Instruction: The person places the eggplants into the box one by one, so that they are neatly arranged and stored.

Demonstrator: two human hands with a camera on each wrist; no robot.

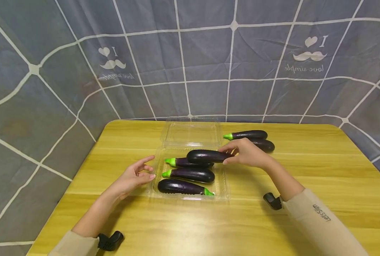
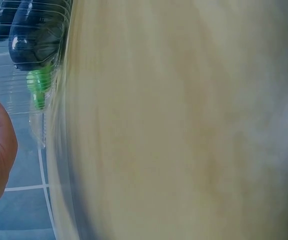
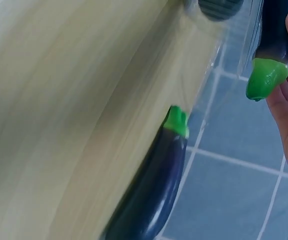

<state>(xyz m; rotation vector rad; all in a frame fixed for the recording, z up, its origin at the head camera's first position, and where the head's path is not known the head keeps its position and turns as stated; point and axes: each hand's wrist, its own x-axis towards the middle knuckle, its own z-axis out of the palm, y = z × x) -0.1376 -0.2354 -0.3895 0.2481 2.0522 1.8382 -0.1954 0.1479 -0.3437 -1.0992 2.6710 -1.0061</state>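
My right hand (image 1: 246,153) pinches an eggplant (image 1: 206,156) near its stem end and holds it above an open clear plastic box (image 1: 224,192). In the right wrist view the green cap (image 3: 266,77) of that eggplant shows beside the fingers. Inside the box lie three more eggplants: a back one (image 1: 180,163) partly covered by the held one, a middle one (image 1: 193,174), and a front one (image 1: 180,186) with its stem to the right. My left hand (image 1: 130,179), fingers loosely bent, is at the box's left edge; whether it touches is unclear.
Behind the box its clear lid (image 1: 191,133) lies folded back. Two eggplants, one farther back (image 1: 251,134) and one nearer (image 1: 265,145), rest on the wooden table (image 1: 305,177) to the right. A grey checked curtain (image 1: 206,71) hangs behind and beside the table.
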